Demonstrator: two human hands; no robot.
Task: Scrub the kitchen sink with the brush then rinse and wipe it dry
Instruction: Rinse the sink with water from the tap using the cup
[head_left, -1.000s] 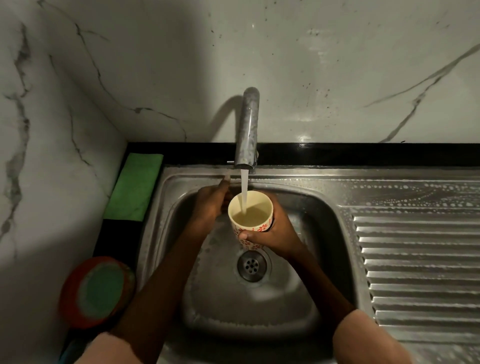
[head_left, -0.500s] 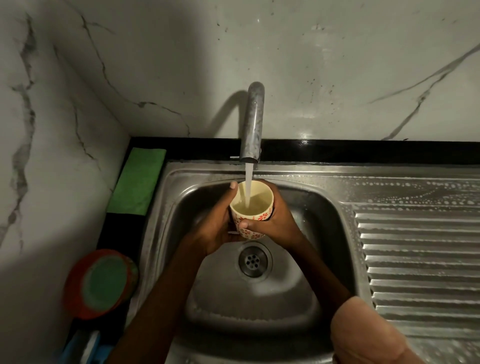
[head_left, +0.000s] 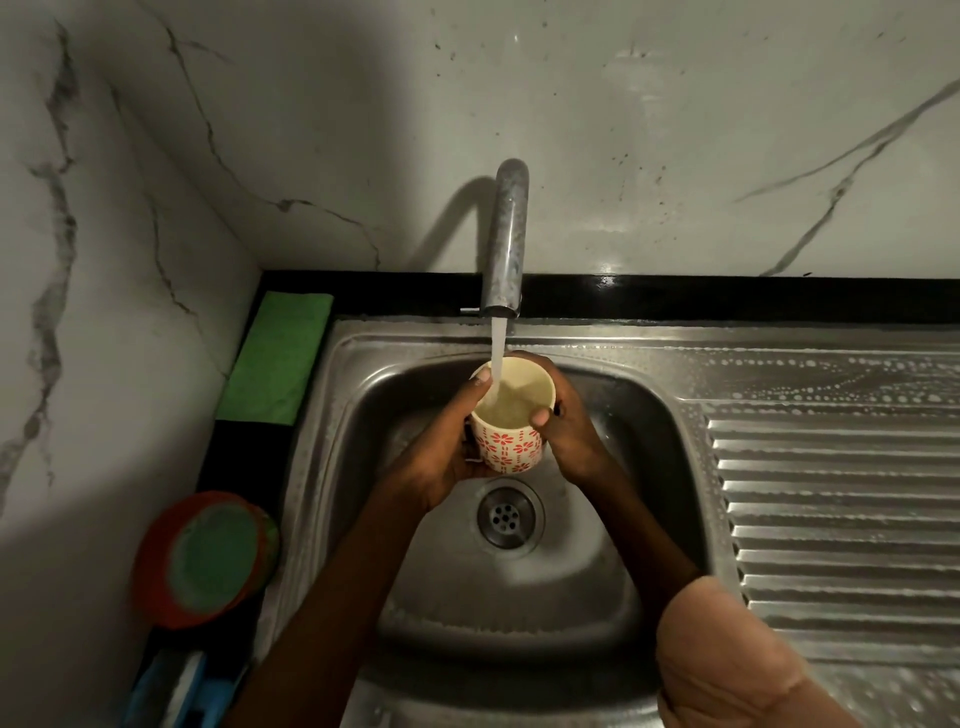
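Observation:
A cream cup (head_left: 511, 441) with red flower marks stands upright under the running tap (head_left: 505, 244), over the steel sink (head_left: 363, 415) basin. Water streams into it and it is close to full. My left hand (head_left: 441, 457) grips its left side, thumb on the rim. On the right side my right hand (head_left: 563, 421) wraps around the cup, thumb at the rim. The drain (head_left: 506, 517) lies just below the cup. A folded green cloth (head_left: 278, 358) rests on the black counter left of the sink.
The ribbed drainboard (head_left: 831, 493) to the right is dotted with soap bubbles. An orange tub with a green scrub pad (head_left: 208, 558) sits at the near left, and a blue item (head_left: 176, 691) lies below it. Marble walls close in behind and on the left.
My left hand came off the sink's back wall and took hold of the cup. The cup rose closer to the spout and filled further.

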